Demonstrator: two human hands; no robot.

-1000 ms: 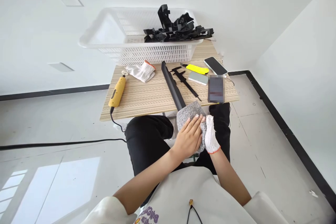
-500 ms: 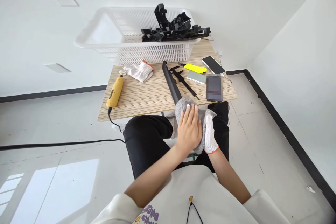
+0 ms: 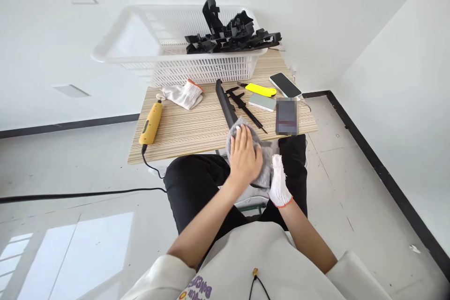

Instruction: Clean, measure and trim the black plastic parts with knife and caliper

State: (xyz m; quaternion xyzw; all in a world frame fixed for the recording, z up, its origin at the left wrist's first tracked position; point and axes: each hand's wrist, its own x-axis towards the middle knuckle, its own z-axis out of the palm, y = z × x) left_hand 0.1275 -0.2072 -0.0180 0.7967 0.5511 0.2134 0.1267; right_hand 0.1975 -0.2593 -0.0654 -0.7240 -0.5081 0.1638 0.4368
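A long black plastic strip [image 3: 222, 99] runs from the table down toward my lap. My bare left hand [image 3: 244, 157] lies over a grey cloth [image 3: 266, 158] and presses it round the strip near the table's front edge, fingers together and pointing away from me. My right hand [image 3: 279, 183] wears a white knit glove with an orange cuff. It is closed just behind the cloth, at the strip's near end, which the cloth hides.
The wooden table [image 3: 197, 126] carries a white basket [image 3: 116, 51] of black plastic parts [image 3: 232, 33], a loose white glove [image 3: 184, 93], a yellow corded tool [image 3: 150, 123], a black caliper [image 3: 246, 108], a yellow knife [image 3: 260, 89], a grey block [image 3: 262, 101] and two phones [image 3: 285, 84]. A cable [image 3: 84, 193] crosses the floor.
My left hand has slid the grey cloth up the strip, away from me, onto the table's front edge. My gloved right hand has stayed near its place.
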